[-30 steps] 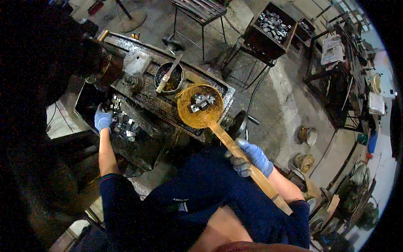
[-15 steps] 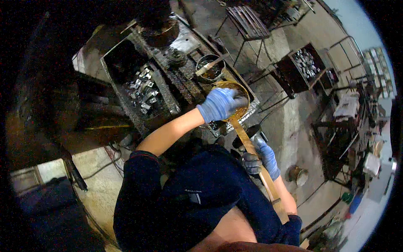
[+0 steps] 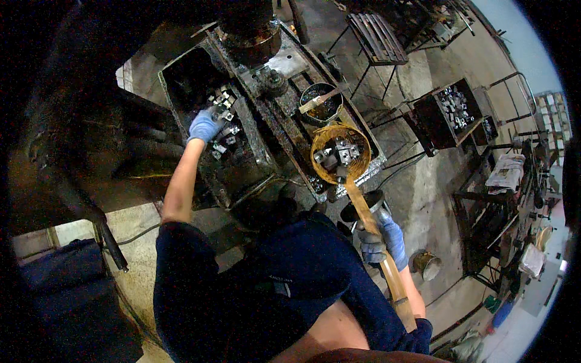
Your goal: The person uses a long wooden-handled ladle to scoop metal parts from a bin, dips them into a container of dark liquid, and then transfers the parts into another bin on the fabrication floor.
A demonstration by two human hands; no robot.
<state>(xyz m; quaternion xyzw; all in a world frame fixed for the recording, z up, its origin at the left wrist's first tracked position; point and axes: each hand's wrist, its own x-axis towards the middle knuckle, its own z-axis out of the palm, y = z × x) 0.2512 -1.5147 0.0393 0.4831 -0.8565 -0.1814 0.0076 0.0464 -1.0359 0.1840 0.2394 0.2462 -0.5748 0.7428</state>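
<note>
My left hand (image 3: 204, 126), in a blue knit glove with grey fingers, reaches into a dark metal tray (image 3: 177, 110) at the far left. Its blurred fingertips are among small silvery metal blocks (image 3: 229, 130), so I cannot see whether they grip any. My right hand (image 3: 376, 240), gloved alike, is closed round a long flat wooden handle (image 3: 362, 204). The handle runs from beside my right forearm up to a round yellow-brown basket (image 3: 316, 169). Several metal blocks (image 3: 344, 152) lie in the basket, which sits at the workbench's near right corner.
Behind the basket stands a dark pot (image 3: 324, 112) with a wooden stick across its rim. A large round vessel (image 3: 249, 42) is at the back. On the right are a bin of metal pieces (image 3: 455, 112), a slatted stand (image 3: 376, 39) and a floor bucket (image 3: 427, 265).
My left hand has moved left from over the basket to the blocks in the tray, uncovering the blocks in the basket. My right hand still holds the handle.
</note>
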